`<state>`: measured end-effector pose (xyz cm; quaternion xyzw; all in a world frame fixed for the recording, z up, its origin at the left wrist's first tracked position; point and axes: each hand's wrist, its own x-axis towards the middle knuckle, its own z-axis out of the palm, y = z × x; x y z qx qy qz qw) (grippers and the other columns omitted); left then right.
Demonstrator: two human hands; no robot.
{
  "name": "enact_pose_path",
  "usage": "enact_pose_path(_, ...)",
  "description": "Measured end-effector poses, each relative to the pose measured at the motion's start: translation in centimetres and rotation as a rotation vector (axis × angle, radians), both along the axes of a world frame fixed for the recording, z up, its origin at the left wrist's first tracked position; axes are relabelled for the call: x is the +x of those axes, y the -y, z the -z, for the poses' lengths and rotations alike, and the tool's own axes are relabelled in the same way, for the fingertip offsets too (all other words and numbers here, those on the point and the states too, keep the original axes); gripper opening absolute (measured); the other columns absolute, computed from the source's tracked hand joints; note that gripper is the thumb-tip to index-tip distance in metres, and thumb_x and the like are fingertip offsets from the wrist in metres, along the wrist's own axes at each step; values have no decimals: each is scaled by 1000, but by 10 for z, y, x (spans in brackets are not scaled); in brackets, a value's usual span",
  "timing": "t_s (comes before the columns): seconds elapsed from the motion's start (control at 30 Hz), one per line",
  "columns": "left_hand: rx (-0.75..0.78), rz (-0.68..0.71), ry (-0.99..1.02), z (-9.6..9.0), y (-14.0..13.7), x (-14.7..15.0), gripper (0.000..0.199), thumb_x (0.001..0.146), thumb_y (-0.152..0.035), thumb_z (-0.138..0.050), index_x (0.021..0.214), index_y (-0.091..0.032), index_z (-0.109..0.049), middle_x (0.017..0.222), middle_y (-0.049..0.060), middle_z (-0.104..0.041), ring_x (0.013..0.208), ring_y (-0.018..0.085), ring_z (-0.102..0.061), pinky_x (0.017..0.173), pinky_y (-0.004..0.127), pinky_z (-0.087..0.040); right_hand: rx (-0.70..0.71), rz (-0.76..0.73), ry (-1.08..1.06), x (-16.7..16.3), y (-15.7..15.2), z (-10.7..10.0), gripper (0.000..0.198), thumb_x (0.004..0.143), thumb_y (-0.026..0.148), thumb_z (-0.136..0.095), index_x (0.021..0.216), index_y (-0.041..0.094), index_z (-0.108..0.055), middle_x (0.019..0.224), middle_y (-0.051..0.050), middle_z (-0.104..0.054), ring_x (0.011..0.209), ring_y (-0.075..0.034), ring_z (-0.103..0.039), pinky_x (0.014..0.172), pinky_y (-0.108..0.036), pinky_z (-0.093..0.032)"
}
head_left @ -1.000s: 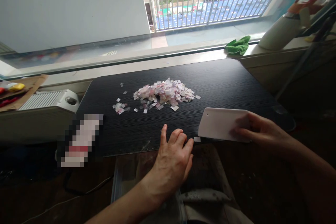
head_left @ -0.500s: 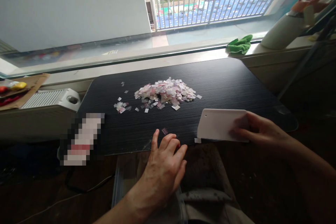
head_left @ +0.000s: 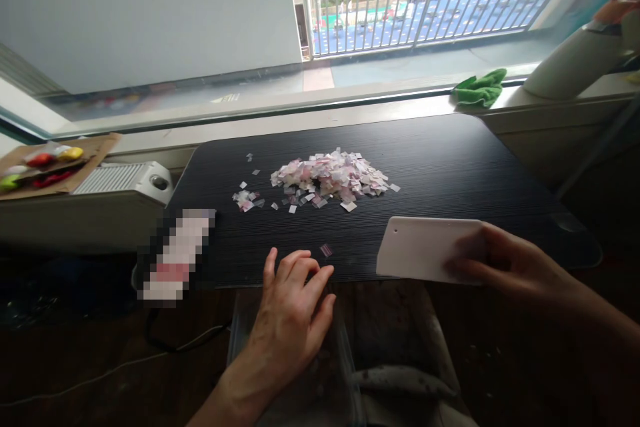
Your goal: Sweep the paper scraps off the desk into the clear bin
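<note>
My right hand (head_left: 493, 255) grips one end of a flat white plate (head_left: 425, 247) with rounded corners and a small hole, at the front edge of a black table (head_left: 440, 167). My left hand (head_left: 295, 300) is at the same edge, palm down, fingers apart and slightly bent, with nothing visible in them. Just beyond its fingertips lies a small clear, pinkish striped square (head_left: 326, 250). Farther back is a heap of small white and pink squares (head_left: 335, 175), with a smaller cluster (head_left: 245, 200) to its left.
A clear plastic container (head_left: 345, 347) is below the front edge. A pixelated strip (head_left: 180, 253) lies at the table's left. On the sill are a green cloth (head_left: 479, 89) and a pale vessel (head_left: 565, 67). A white radiator (head_left: 120, 180) and cardboard (head_left: 100, 150) stand left.
My left hand has moved left along the table edge. The plate has shifted slightly left and nearer to me. A small white square beside its corner is no longer visible. The camera view has shifted.
</note>
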<state>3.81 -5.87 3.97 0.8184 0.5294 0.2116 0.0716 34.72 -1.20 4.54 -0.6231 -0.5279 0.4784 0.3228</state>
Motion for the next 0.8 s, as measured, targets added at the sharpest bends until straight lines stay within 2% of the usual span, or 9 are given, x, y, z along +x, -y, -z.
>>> enact_pose_path(0.1, 14, -91, -16, 3, 3, -13, 27, 90, -18, -50, 112, -17, -65, 100, 8, -64, 112, 28, -56, 108, 67, -31, 100, 99, -32, -32, -4, 3, 32, 69, 49, -78, 83, 26, -61, 76, -1, -70, 71, -21, -67, 64, -30, -55)
enact_pose_path(0.17, 25, -156, -25, 5, 6, -22, 27, 89, -18, -51, 112, -17, -65, 100, 8, -63, 112, 29, -57, 106, 68, -32, 150, 105, 16, -54, -6, 10, 30, 71, 47, -76, 85, 26, -60, 76, -1, -69, 70, -21, -65, 65, -32, -54)
enact_pose_path(0.33, 5, -282, -26, 14, 19, -37, 28, 88, -15, -51, 113, -18, -65, 100, 8, -63, 112, 29, -57, 105, 68, -34, 167, -86, 104, -90, -1, 30, 26, 78, 48, -67, 83, 23, -59, 67, 1, -63, 60, -17, -58, 53, -28, -48)
enact_pose_path(0.43, -31, -321, -18, 16, 26, -40, 28, 87, -14, -53, 112, -20, -65, 100, 6, -63, 112, 27, -56, 107, 66, -33, 179, -168, 66, -95, 3, 33, 26, 79, 48, -66, 82, 23, -59, 64, 1, -62, 58, -17, -57, 50, -27, -46)
enact_pose_path(0.6, -43, -357, 12, 15, 30, -38, 26, 85, -13, -55, 108, -22, -65, 99, 5, -63, 114, 27, -55, 110, 65, -30, 156, -78, 139, -88, -1, 25, 25, 77, 47, -66, 85, 24, -60, 68, 0, -65, 61, -19, -59, 54, -29, -48)
enact_pose_path(0.8, -54, -360, 71, 14, 29, -36, 21, 83, -10, -58, 99, -22, -66, 95, 4, -63, 113, 26, -56, 110, 66, -27, 164, -195, 147, -93, 3, 21, 19, 78, 43, -62, 78, 25, -58, 66, 1, -62, 59, -18, -56, 52, -28, -46)
